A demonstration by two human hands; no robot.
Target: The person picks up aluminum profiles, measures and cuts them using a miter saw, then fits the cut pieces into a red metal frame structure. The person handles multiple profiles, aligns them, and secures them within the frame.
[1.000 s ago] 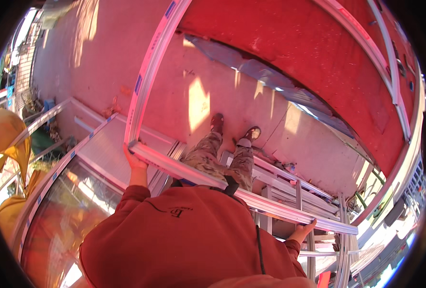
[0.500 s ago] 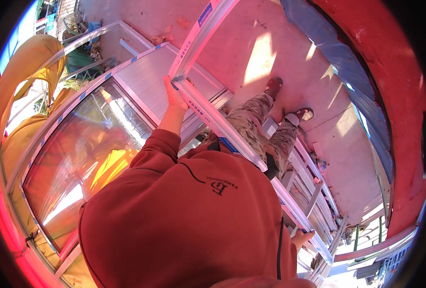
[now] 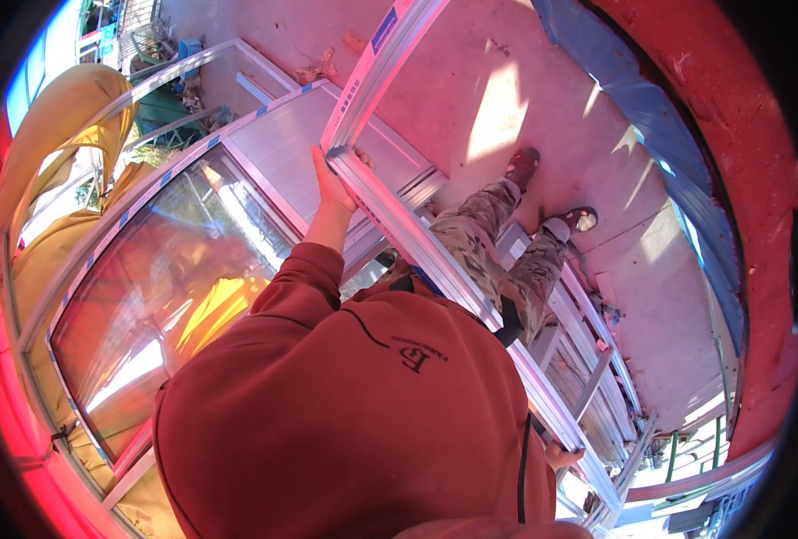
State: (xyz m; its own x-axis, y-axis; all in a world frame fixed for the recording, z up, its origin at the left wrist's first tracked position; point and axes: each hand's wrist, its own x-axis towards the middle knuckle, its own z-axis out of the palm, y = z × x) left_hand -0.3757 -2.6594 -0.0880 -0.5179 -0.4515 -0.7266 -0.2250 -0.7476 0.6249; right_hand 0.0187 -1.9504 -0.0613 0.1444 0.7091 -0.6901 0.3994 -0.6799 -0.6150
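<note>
A silvery metal window or door frame lies across the front of my body, its corner at my left side. My left hand is closed round the frame near that corner, with fingertips showing on the far side. Lower right, my right hand grips the same long bar; my body hides most of that arm. From the corner, a second bar runs up and away past the top edge of the picture. Left of me leans a glazed panel in a metal frame, beside a ribbed metal panel.
Yellow cloth hangs at the left behind the glazed panel. Several metal bars lie beside my legs at the right. Blue sheeting borders the concrete floor, with a red surface beyond it.
The held frame has turned slightly, so its grooved edge shows more and its labelled face less. Both hands keep their hold. The whole view has shifted a little.
</note>
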